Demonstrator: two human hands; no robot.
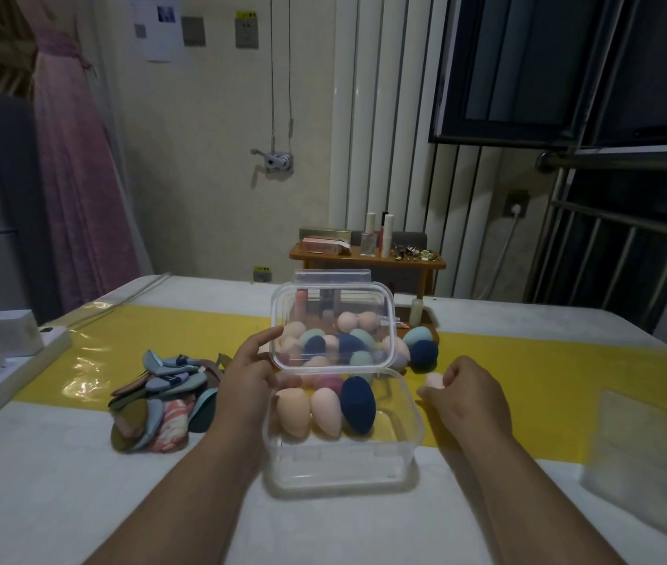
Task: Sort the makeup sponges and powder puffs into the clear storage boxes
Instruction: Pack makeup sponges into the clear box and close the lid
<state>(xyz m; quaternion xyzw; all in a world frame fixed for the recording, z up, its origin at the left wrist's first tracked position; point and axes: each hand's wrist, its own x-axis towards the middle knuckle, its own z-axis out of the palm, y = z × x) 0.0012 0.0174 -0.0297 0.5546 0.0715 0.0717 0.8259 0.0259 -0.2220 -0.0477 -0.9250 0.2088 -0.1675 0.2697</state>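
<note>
Dim, soft focus (edges warped)

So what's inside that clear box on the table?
The clear box holds two peach sponges, a navy sponge and, behind them, a mauve sponge, mostly covered. Anything underneath or further behind them is hidden.

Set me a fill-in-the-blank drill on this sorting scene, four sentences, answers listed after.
The left hand holds open the clear box's ____.
The right hand pinches a pale ____.
The powder puffs lie piled to the box's ____.
Beside the navy sponge in the box lie ____ peach sponges.
Missing words: lid; sponge; left; two.
</note>
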